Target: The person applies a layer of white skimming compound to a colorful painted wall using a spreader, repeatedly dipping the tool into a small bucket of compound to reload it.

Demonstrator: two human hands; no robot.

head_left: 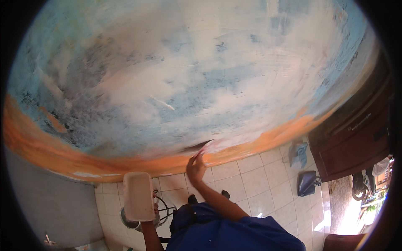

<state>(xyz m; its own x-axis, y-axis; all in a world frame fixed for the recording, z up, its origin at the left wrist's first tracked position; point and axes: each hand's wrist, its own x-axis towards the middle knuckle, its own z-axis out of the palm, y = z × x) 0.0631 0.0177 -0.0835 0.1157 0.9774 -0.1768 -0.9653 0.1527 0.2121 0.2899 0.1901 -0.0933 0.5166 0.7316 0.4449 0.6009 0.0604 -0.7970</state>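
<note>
Right hand (195,170) was closed around a slim putty knife (202,152), reddish near the fingers, its pale end up at the lower edge of the painted wall (234,79), just below frame centre. A dark shadow lay beside the tip; whether the blade touched could not be told.

Left hand (155,205), lower left of centre, gripped a pale rectangular tray (138,196) by its right edge; most of the hand was hidden behind it.

Wall filled the upper frame: whitish smears over blue and grey patches, with an orange band (167,166) curving along the bottom.

Behind the tray, a metal bucket (126,219) showed in part, beside a dark-framed stand (167,211). Pale floor tiles (251,182) ran across below. Right of frame: light-blue plastic bag (299,155), dark blue bag (306,184) below it, brown door (351,134), and a motorcycle (359,188) partly visible outside.
</note>
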